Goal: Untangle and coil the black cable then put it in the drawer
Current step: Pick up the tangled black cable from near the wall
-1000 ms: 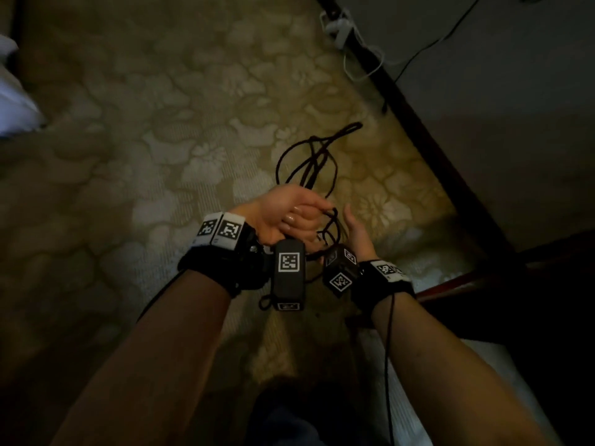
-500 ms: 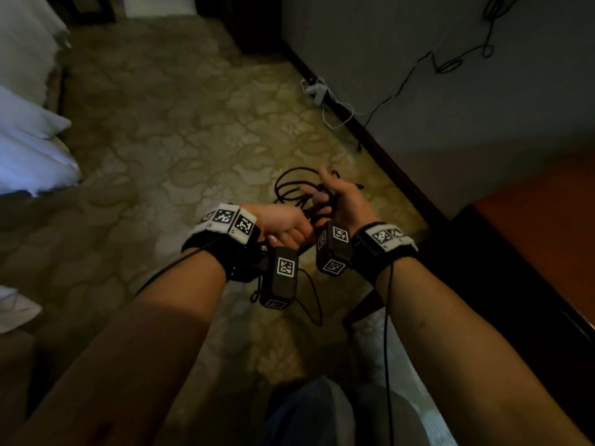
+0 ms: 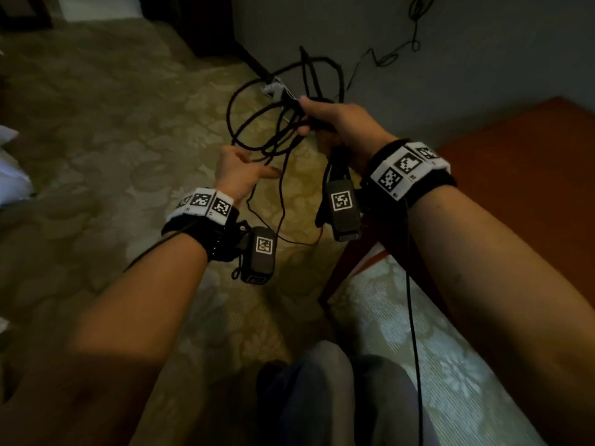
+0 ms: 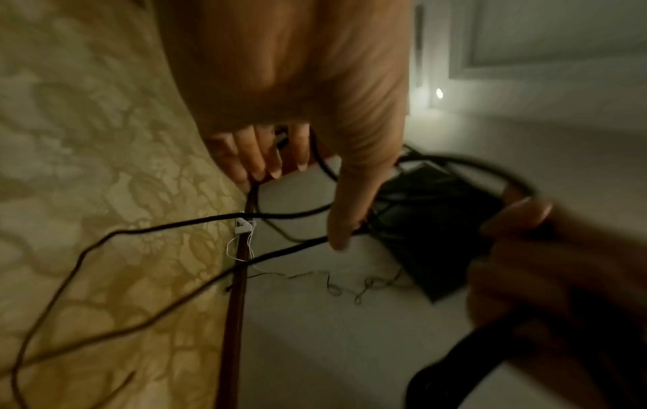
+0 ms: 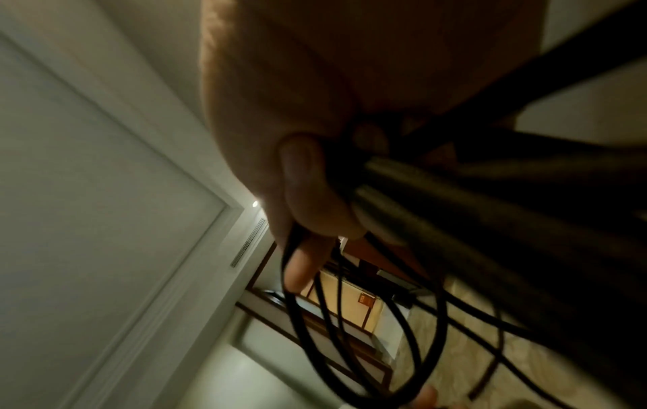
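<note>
The black cable (image 3: pixel 272 146) hangs in tangled loops in the air above the carpet. My right hand (image 3: pixel 318 119) is raised on the right and grips a bunch of its strands; in the right wrist view its fingers (image 5: pixel 308 193) curl round the cable (image 5: pixel 420 193). My left hand (image 3: pixel 248 165) is lower and to the left, fingers relaxed, under the hanging loops. In the left wrist view its thumb (image 4: pixel 346 221) touches one cable strand (image 4: pixel 287 249). One thin strand trails down between my wrists. No drawer shows in any view.
A patterned carpet (image 3: pixel 112 123) covers the floor. A reddish wooden furniture top (image 3: pixel 521 188) stands at the right by the wall. A white plug (image 3: pixel 273 88) lies at the baseboard. White bedding (image 3: pixel 13 175) sits at the left, a patterned seat cushion (image 3: pixel 418 349) beneath my right arm.
My hands were together on the cable; now they are apart. The right hand has lifted the bunch up and right. The left hand has let go, opened and dropped lower.
</note>
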The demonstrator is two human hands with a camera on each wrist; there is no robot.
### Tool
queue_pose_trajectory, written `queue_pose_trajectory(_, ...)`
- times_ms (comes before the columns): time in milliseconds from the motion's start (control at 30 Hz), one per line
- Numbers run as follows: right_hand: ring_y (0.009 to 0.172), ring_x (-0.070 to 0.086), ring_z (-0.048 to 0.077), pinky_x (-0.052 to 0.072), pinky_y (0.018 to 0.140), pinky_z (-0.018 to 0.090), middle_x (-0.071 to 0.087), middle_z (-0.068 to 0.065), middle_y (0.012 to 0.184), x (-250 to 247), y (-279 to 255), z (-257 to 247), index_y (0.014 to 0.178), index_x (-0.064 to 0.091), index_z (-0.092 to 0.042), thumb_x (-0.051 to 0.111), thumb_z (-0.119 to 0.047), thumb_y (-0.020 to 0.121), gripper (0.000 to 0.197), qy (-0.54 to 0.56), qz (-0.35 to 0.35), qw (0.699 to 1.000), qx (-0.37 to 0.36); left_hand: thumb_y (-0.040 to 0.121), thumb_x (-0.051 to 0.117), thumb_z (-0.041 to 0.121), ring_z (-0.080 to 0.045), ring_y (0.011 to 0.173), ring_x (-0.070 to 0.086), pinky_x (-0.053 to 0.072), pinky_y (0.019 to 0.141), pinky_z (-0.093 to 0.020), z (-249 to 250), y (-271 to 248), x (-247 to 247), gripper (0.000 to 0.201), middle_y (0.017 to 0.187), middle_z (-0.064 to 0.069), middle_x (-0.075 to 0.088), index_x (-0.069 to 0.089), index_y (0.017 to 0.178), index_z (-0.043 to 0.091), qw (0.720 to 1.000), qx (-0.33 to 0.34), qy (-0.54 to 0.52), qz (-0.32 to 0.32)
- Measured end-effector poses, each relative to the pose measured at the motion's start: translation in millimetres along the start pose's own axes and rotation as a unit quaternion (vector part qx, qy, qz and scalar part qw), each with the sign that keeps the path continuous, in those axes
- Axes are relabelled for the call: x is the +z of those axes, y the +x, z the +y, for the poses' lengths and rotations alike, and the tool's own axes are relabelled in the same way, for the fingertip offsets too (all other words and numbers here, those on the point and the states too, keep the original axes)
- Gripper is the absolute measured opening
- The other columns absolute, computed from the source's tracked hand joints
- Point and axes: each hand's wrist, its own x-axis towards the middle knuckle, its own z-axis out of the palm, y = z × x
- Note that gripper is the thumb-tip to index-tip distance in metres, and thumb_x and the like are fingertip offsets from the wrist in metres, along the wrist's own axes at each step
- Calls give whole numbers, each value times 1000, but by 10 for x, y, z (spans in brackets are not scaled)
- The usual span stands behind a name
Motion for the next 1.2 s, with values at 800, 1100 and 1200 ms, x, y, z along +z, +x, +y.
queue_pose_trajectory(800, 36, 20, 9, 18, 44, 23, 30, -12, 38, -1183, -1114, -456, 43, 49, -26, 64, -14, 81, 42, -18, 115, 962, -248, 57, 93, 32, -22, 144, 22, 28, 112, -36, -251, -675, 1499, 130, 160, -2, 18, 8, 155, 23, 954, 23, 80, -289)
queue_pose_trajectory(1100, 37, 27, 5, 28, 44, 18, 28, -13, 39, -1317, -1390, -622, 60, 31, -18, 47, -14, 75, 23, 83, 164, 928, -324, 84, 73, 39, -23, 100, 60, 44, 80, -32, -296, -816, 1812, 45, 104, -7, 62, 50, 109, 9, 969, 55, 138, -199)
queue_pose_trajectory(1200, 38, 26, 6, 26, 45, 19, 27, -13, 38, -1320, -1456, -675, 60, 29, -18, 47, -14, 75, 24, 58, 183, 925, -328, 80, 78, 34, -18, 99, 55, 44, 76, -25, -280, -940, 1814, 56, 119, -5, 58, 51, 123, 10, 964, 40, 133, -225)
